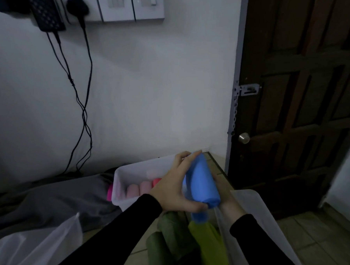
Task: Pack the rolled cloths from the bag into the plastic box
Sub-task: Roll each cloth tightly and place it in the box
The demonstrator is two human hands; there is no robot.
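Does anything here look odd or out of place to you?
One thing: a bright pink roll lies outside the plastic box, against its left wall, while the other pink rolls sit inside. Otherwise nothing stands out; both hands hold the blue rolled cloth over the box.

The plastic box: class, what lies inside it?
Inside the plastic box stand pink rolled cloths. The left hand and blue rolled cloth cover its right part.
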